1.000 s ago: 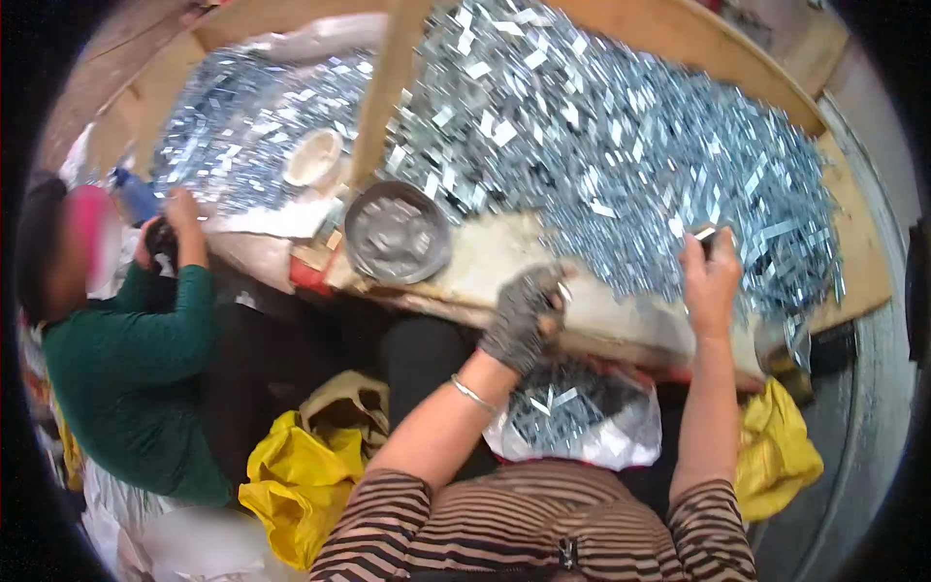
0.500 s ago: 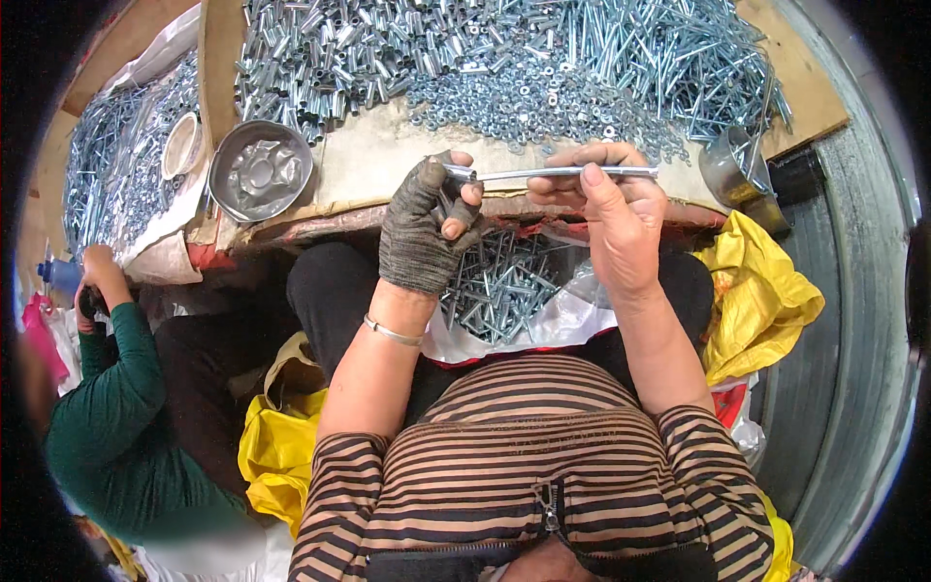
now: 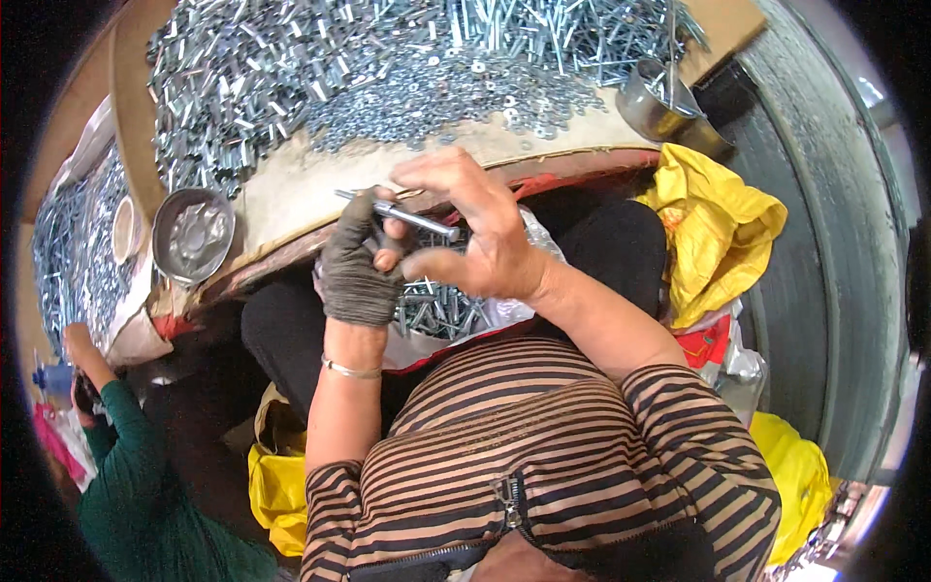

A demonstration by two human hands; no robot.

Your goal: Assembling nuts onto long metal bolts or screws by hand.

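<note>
My left hand [image 3: 361,276], in a dark grey fingerless glove, pinches a bolt with a silvery sleeve [image 3: 427,224] on it. The bolt lies slanted, its thin end sticking out to the left past the glove and its thicker sleeve end pointing right. Bare and with thumb and fingers spread, my right hand [image 3: 495,228] surrounds that right end without visibly gripping it. Below both hands, a white bag in my lap holds a heap of similar metal pieces [image 3: 441,310], partly hidden by the hands.
On the worktable lie metal sleeves [image 3: 228,87], washers and nuts [image 3: 417,102], and long bolts [image 3: 601,34]. A metal bowl [image 3: 194,236] sits left, a metal cup [image 3: 652,100] right. Yellow sacks [image 3: 713,233] flank me. At left, a co-worker's green sleeve [image 3: 136,466] shows.
My right hand has come off the bolt and opened. The bolt has tilted, right end down, in my left hand. The whole view has shifted and turned.
</note>
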